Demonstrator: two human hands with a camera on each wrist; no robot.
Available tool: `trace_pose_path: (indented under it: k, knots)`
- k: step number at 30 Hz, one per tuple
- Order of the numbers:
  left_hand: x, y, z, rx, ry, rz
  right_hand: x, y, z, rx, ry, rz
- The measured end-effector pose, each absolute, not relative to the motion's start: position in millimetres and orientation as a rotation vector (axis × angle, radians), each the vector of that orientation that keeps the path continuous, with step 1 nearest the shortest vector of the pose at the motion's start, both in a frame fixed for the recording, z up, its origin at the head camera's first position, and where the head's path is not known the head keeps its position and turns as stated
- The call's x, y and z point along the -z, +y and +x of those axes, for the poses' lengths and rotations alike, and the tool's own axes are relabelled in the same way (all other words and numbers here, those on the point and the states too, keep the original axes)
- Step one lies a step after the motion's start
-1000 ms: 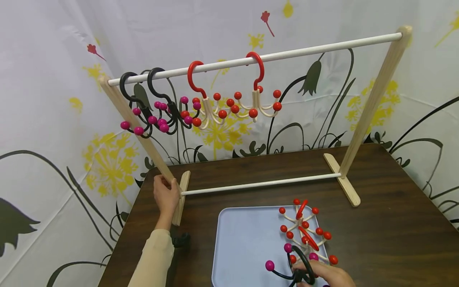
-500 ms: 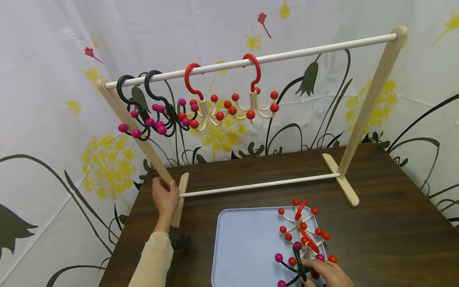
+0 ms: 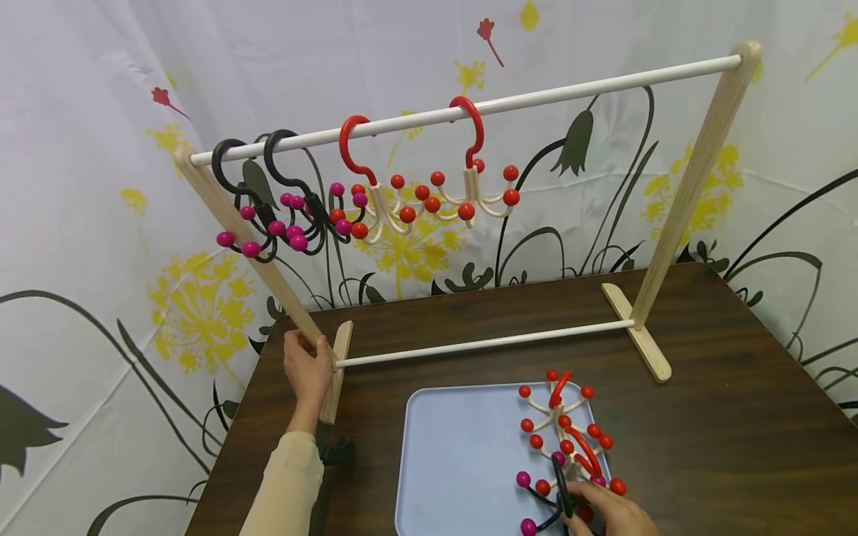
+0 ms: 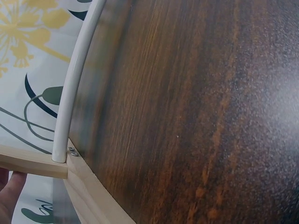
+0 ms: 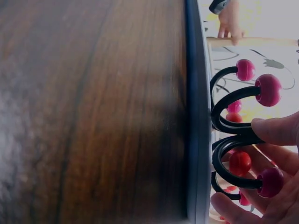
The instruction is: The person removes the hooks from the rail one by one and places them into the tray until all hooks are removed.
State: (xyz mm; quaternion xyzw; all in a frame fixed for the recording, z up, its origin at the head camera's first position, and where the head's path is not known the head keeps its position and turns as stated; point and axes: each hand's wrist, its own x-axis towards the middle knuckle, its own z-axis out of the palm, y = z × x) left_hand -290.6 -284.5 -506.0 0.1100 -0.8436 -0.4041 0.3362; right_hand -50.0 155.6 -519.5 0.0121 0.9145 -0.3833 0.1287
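Note:
My left hand (image 3: 310, 376) grips the lower end of the left wooden post (image 3: 268, 272) of a hanging rack. In the left wrist view only its fingertips (image 4: 14, 186) show against the post. At the tray's front right, my right hand (image 3: 613, 510) holds a black multi-arm hanger (image 5: 236, 137) with magenta balls, pinched at its middle. In the right wrist view its curved arms rest close to the tray's rim. Cream hangers with red balls and red hooks (image 3: 558, 409) lie beside it on the pale blue tray (image 3: 456, 447), partly covered by the black hanger.
Two black hangers (image 3: 264, 212) and two red-hooked hangers (image 3: 472, 186) hang from the rack's white top rail (image 3: 570, 93). A lower white rail (image 3: 482, 345) joins its wooden feet. The rack stands on a dark wooden table (image 3: 731, 417) before a flower-patterned cloth (image 3: 87, 89).
My right hand has moved the black hanger slightly right, turning its hook edge-on, low among the red-balled hangers. One red hook there has shifted. The left hand stays on the post.

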Motion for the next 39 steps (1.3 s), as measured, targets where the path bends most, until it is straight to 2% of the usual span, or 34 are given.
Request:
trace_pose_path:
  k: [4, 16, 31, 39]
  knots:
    - [507, -285, -291, 1.053, -2.202, 0.291, 519, 153, -50, 1.081, 2.669, 0.129]
    - [509, -287, -292, 1.043, -2.185, 0.283, 518, 151, -48, 1.176, 2.64, 0.169]
    - [509, -286, -293, 1.04, -2.198, 0.277, 521, 166, -46, 1.133, 2.579, -0.003]
    - [509, -287, -293, 1.055, -2.202, 0.281, 492, 179, -38, 1.062, 2.693, -0.135]
